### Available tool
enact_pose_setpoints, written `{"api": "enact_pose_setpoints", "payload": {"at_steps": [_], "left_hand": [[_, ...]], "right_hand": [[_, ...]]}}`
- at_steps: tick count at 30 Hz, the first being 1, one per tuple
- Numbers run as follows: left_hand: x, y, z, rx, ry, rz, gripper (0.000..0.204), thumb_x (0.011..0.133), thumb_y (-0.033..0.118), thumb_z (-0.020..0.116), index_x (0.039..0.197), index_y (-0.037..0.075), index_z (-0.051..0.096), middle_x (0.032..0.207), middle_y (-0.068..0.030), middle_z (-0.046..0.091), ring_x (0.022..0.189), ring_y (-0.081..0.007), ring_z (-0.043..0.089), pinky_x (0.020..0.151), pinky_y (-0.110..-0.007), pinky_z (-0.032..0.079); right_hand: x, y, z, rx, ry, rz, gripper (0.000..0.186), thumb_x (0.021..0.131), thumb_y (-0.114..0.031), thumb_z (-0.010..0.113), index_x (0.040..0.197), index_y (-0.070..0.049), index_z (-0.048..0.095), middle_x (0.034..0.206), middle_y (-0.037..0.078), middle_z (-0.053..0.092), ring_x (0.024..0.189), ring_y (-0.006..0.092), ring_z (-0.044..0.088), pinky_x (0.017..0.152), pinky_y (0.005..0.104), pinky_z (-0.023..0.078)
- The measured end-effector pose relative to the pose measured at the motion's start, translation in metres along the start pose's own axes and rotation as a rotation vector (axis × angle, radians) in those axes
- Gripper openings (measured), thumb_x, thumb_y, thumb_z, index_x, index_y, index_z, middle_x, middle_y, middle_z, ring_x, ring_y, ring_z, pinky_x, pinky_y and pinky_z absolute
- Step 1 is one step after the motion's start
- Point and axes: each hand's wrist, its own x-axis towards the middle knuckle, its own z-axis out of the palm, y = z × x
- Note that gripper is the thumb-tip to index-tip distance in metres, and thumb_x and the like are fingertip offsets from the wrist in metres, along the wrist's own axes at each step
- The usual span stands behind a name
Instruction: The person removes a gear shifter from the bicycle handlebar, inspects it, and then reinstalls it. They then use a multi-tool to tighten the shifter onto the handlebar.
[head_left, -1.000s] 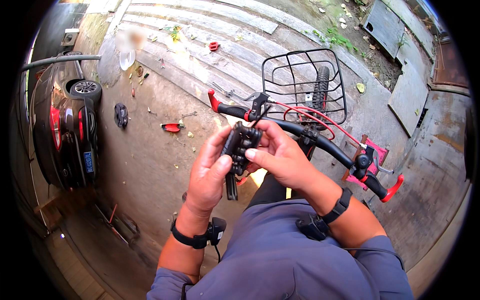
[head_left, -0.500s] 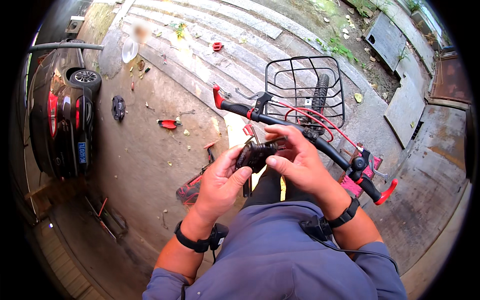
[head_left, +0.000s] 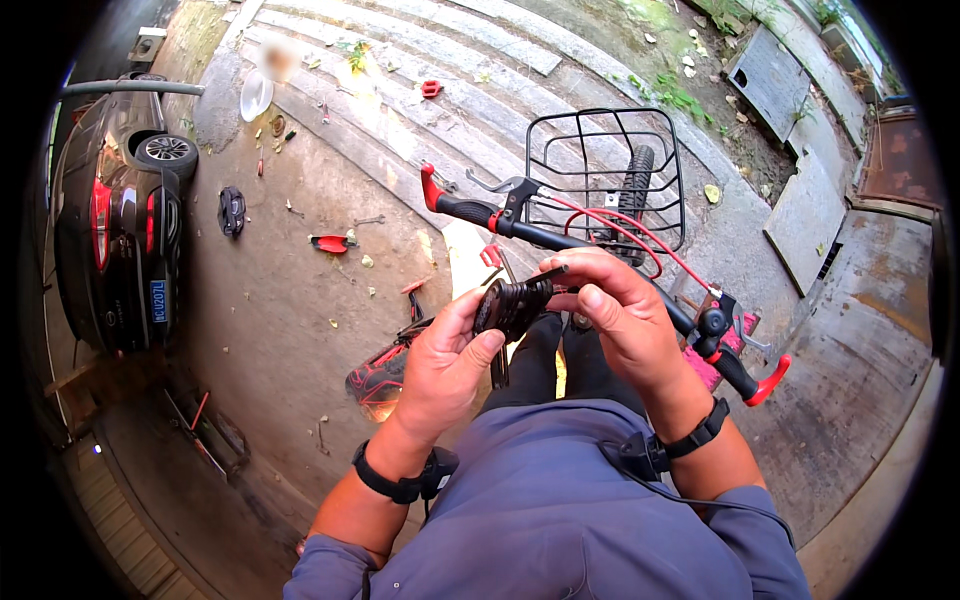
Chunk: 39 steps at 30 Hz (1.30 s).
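My left hand is closed around a black folding multi-tool, with the thumb on its near side. Several thin keys are swung out of the tool at different angles, one downward and one toward the right. My right hand is beside the tool's right end, its thumb lifted off and its fingers loosely curled by the outstretched key. Whether those fingertips touch the key I cannot tell. Just beyond both hands is a bicycle handlebar with red-tipped ends and brake levers.
A black wire basket sits over the front tyre. Loose on the ground are a red pedal, a spanner, a red-and-black part and a black object. A dark car stands at the left.
My right thumb has lifted off the multi-tool, and the right hand has shifted slightly right. More of the tool and its swung-out keys shows. My left hand keeps its hold.
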Motion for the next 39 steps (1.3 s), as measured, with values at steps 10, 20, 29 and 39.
{"api": "enact_pose_setpoints", "payload": {"at_steps": [10, 20, 29, 39], "left_hand": [[-0.004, -0.002, 0.005, 0.012, -0.049, 0.020, 0.052, 0.103, 0.013, 0.062, 0.147, -0.005, 0.043, 0.132, -0.0127, 0.062, 0.118, -0.0188, 0.062, 0.102, -0.034, 0.051], [-0.003, 0.002, 0.003, 0.012, -0.160, 0.024, 0.050, 0.103, 0.008, 0.059, 0.148, -0.006, 0.042, 0.144, -0.0151, 0.056, 0.133, -0.0224, 0.054, 0.114, -0.038, 0.041], [-0.004, -0.001, 0.014, -0.071, -0.080, -0.051, 0.055, 0.104, 0.017, 0.062, 0.148, -0.008, 0.041, 0.139, -0.0155, 0.059, 0.125, -0.0219, 0.061, 0.108, -0.036, 0.048], [-0.004, -0.011, 0.028, -0.073, -0.029, -0.056, 0.052, 0.105, 0.012, 0.058, 0.149, -0.008, 0.039, 0.139, -0.0152, 0.058, 0.130, -0.0218, 0.057, 0.111, -0.037, 0.046]], "right_hand": [[0.007, 0.000, -0.005, -0.289, -0.126, 0.044, 0.057, 0.089, -0.012, 0.076, 0.142, -0.005, 0.057, 0.143, 0.011, 0.052, 0.135, 0.0233, 0.051, 0.107, 0.0415, 0.051], [0.006, 0.000, -0.003, 0.028, -0.171, 0.164, 0.081, 0.085, -0.013, 0.080, 0.154, 0.000, 0.040, 0.151, 0.015, 0.049, 0.142, 0.0266, 0.047, 0.117, 0.0413, 0.040], [0.002, -0.004, 0.008, 0.104, -0.060, 0.185, 0.070, 0.090, -0.007, 0.073, 0.153, -0.004, 0.041, 0.140, 0.017, 0.059, 0.131, 0.0253, 0.058, 0.112, 0.0425, 0.045], [0.004, 0.010, -0.001, -0.016, -0.088, -0.067, 0.019, 0.094, -0.005, 0.068, 0.113, -0.003, 0.066, 0.125, 0.011, 0.062, 0.125, 0.0227, 0.056, 0.109, 0.0405, 0.045]]}}
